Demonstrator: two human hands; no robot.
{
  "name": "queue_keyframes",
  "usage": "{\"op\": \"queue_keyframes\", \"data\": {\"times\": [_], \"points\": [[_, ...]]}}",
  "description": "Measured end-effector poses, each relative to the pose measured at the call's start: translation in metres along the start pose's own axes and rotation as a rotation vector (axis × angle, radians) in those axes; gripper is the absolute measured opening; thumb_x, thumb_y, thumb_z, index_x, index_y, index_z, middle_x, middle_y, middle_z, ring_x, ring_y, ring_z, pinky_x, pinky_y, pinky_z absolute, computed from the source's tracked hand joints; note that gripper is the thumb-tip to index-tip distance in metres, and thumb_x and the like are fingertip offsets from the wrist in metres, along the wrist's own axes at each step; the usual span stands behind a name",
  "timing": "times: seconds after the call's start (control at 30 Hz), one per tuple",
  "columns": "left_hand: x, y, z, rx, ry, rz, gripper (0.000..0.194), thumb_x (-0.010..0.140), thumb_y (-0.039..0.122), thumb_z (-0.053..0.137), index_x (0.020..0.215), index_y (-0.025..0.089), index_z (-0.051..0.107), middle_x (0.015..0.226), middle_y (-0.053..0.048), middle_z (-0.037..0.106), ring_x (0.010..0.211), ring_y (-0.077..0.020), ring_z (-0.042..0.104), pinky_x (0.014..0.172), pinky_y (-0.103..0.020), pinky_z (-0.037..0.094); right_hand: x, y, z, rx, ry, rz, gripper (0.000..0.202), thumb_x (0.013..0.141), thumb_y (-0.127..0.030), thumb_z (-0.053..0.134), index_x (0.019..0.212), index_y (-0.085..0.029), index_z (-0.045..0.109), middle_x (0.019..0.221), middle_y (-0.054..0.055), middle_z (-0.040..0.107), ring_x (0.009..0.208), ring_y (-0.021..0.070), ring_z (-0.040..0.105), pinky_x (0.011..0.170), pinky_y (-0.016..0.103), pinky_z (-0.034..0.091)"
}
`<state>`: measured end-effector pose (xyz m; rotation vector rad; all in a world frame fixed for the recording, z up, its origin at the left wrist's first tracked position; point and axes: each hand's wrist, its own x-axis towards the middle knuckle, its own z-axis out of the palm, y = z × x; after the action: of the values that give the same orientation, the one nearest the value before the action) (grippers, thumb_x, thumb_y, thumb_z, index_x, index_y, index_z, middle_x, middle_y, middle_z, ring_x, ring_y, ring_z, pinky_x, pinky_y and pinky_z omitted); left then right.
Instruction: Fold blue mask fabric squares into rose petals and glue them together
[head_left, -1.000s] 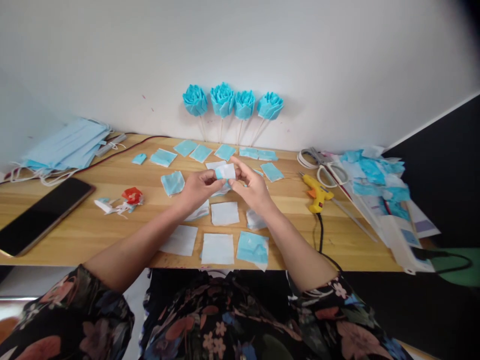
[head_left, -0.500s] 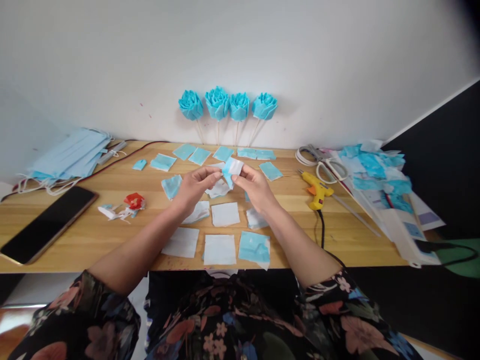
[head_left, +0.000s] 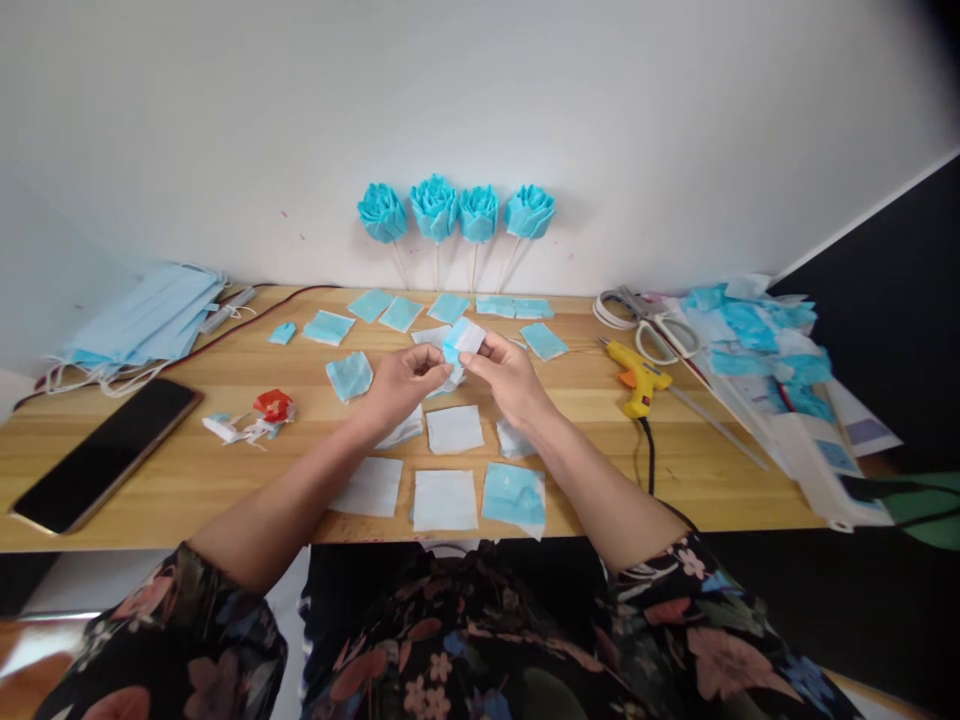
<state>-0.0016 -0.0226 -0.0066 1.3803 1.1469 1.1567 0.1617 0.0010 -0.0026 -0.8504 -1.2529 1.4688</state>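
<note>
Between both hands, above the table, is a small folded piece of blue and white mask fabric [head_left: 463, 340]. My right hand [head_left: 511, 378] pinches its right side between thumb and fingers. At its lower left edge, my left hand [head_left: 412, 380] has thumb and fingertips pressed together on the fabric. Beneath the hands lie cut fabric pieces, among them a white square [head_left: 455, 429], a lower white square [head_left: 445, 500] and a blue square [head_left: 514, 496]. Another blue piece [head_left: 349, 377] rests just left of my left hand.
Several blue fabric flowers [head_left: 435, 207] on sticks lean against the wall. Left are stacked face masks [head_left: 142, 315], a phone [head_left: 109, 455] and a red scrap [head_left: 274, 406]. A yellow glue gun [head_left: 636, 378], scissors [head_left: 660, 335] and a pile of blue scraps [head_left: 757, 330] sit at right.
My left fingers have shifted slightly down along the fabric's edge and curled in more. My right hand keeps its pinch. The whole view has moved a little.
</note>
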Motion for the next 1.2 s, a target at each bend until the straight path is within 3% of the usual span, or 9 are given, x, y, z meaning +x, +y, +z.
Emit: {"op": "queue_keyframes", "data": {"times": [0.13,0.2,0.27,0.33,0.47,0.6,0.73,0.9,1.2], "points": [[-0.001,0.001,0.0,-0.003,0.006,0.003,0.023,0.076,0.036,0.073,0.072,0.017,0.061,0.069,0.002,0.056,0.066,-0.011,0.049,0.064,-0.026,0.037,0.001,0.001,-0.001,0.035,0.001,0.004,0.027,0.069,-0.031,0.076,0.094,-0.022,0.071,0.088,-0.001,0.075,0.09,0.0194,0.065,0.084,0.032,0.05],[0.0,0.003,-0.002,-0.027,-0.003,-0.014,0.026,0.076,0.04,0.075,0.086,0.017,0.067,0.071,0.001,0.059,0.067,-0.0117,0.051,0.065,-0.026,0.039,0.002,0.002,-0.004,0.041,0.01,-0.006,0.024,0.071,-0.033,0.075,0.093,-0.022,0.072,0.091,0.0,0.075,0.093,0.0197,0.066,0.087,0.033,0.049],[0.001,0.006,-0.004,-0.055,0.015,-0.023,0.043,0.076,0.044,0.076,0.109,0.017,0.067,0.071,0.002,0.062,0.067,-0.0122,0.053,0.065,-0.026,0.041,0.003,0.002,-0.006,0.047,0.015,-0.029,0.024,0.073,-0.034,0.075,0.093,-0.022,0.072,0.094,0.0,0.075,0.097,0.0203,0.066,0.092,0.034,0.049],[0.001,0.009,-0.006,-0.07,0.047,-0.025,0.054,0.075,0.047,0.076,0.119,0.018,0.064,0.074,0.001,0.065,0.068,-0.0125,0.053,0.067,-0.027,0.043,0.003,0.001,-0.007,0.042,0.015,-0.041,0.026,0.073,-0.034,0.074,0.096,-0.022,0.071,0.095,0.0,0.076,0.099,0.0208,0.066,0.094,0.034,0.049],[0.001,0.013,-0.006,-0.088,0.046,-0.037,0.037,0.074,0.05,0.075,0.089,0.017,0.072,0.076,-0.001,0.067,0.07,-0.0132,0.055,0.069,-0.027,0.044,-0.001,0.001,-0.001,-0.021,0.003,-0.007,0.026,0.073,-0.033,0.073,0.097,-0.021,0.071,0.093,0.0,0.075,0.094,0.0204,0.067,0.088,0.033,0.051],[0.001,0.011,-0.006,-0.081,0.07,-0.047,0.032,0.07,0.048,0.076,0.066,0.018,0.068,0.065,0.0,0.06,0.064,-0.0127,0.05,0.065,-0.028,0.041,-0.003,0.004,0.002,-0.06,-0.054,0.002,0.038,0.074,-0.037,0.073,0.108,-0.022,0.07,0.099,0.002,0.075,0.097,0.0212,0.067,0.087,0.034,0.052],[0.003,0.009,-0.008,-0.077,0.115,-0.068,0.029,0.069,0.044,0.074,0.06,0.018,0.064,0.06,0.001,0.056,0.061,-0.012,0.047,0.063,-0.028,0.039,0.001,0.002,-0.007,-0.115,-0.065,0.021,0.049,0.075,-0.044,0.074,0.12,-0.023,0.068,0.11,0.004,0.074,0.108,0.022,0.066,0.094,0.035,0.052],[0.001,0.013,-0.006,-0.098,0.072,-0.093,0.026,0.067,0.039,0.074,0.057,0.018,0.063,0.059,0.002,0.055,0.06,-0.0109,0.045,0.061,-0.027,0.037,0.004,-0.008,-0.021,-0.16,0.032,-0.026,0.044,0.083,-0.051,0.068,0.118,-0.025,0.07,0.119,0.005,0.073,0.119,0.0206,0.063,0.105,0.036,0.046],[-0.001,0.011,-0.002,-0.032,0.033,-0.098,0.025,0.068,0.038,0.074,0.059,0.017,0.063,0.059,0.002,0.056,0.057,-0.0103,0.044,0.057,-0.026,0.034,0.003,-0.006,-0.018,-0.389,0.036,-0.208,0.019,0.083,-0.036,0.069,0.094,-0.021,0.072,0.09,0.001,0.073,0.087,0.0171,0.065,0.085,0.032,0.05]]}}
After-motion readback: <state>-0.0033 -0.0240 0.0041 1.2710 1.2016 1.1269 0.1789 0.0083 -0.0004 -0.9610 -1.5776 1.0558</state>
